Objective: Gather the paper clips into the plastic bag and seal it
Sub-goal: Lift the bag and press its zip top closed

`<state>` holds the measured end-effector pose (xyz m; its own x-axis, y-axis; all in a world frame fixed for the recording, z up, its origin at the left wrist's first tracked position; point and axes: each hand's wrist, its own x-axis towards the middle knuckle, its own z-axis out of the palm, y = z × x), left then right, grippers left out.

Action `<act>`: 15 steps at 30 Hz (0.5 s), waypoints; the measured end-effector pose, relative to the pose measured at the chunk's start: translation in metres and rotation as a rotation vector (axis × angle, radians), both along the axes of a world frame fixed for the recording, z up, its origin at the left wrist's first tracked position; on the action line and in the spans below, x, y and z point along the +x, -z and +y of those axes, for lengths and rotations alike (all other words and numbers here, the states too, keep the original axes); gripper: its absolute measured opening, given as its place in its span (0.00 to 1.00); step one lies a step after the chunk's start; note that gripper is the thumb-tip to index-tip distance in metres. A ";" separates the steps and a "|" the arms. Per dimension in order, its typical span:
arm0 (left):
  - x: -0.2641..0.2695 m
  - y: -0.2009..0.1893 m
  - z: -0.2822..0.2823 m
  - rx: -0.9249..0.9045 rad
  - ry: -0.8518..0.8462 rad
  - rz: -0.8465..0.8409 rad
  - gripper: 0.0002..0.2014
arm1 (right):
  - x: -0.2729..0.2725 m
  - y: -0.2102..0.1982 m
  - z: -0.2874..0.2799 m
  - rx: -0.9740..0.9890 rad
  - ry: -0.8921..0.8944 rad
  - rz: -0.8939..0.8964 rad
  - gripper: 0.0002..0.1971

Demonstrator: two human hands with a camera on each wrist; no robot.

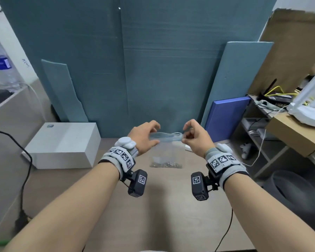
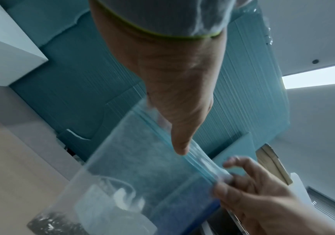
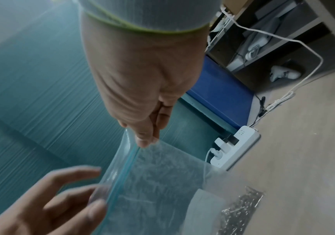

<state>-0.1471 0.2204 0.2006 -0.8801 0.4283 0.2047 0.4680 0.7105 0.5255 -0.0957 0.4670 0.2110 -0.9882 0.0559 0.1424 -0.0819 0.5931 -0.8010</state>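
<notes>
**Bag held up by its zip, clips settled at bottom**

Head: forearms closest; left hand & right hand each pinch an end of the plastic bag mouth, so paper clips hang well below fingers, above the desk.

L wrist: thumb presses the zip strip, prob. to seal.

R wrist: fingertips grip the strip's end, keeping it taut.

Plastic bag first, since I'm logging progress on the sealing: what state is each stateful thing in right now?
plastic bag: held up by its top, hanging above the desk.
zip strip: not fully closed, mouth gaping in the head view.
paper clips: heaped in the bag's bottom.
left hand: pinching the strip's left end.
right hand: pinching the right end.
</notes>
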 end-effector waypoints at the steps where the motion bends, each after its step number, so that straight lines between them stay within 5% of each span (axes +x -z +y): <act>1: 0.003 -0.002 0.007 -0.015 0.030 -0.008 0.21 | -0.002 0.000 -0.006 0.014 -0.023 0.004 0.21; 7: 0.009 0.000 0.042 -0.076 0.077 0.017 0.06 | -0.006 -0.002 -0.027 0.032 -0.067 0.018 0.21; 15: 0.004 0.006 0.045 -0.126 0.038 0.040 0.05 | -0.009 0.003 -0.031 0.030 -0.042 0.003 0.22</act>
<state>-0.1434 0.2650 0.1948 -0.8551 0.4855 0.1822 0.5145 0.7511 0.4137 -0.1043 0.4361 0.2081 -0.9892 0.0103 0.1459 -0.1090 0.6130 -0.7825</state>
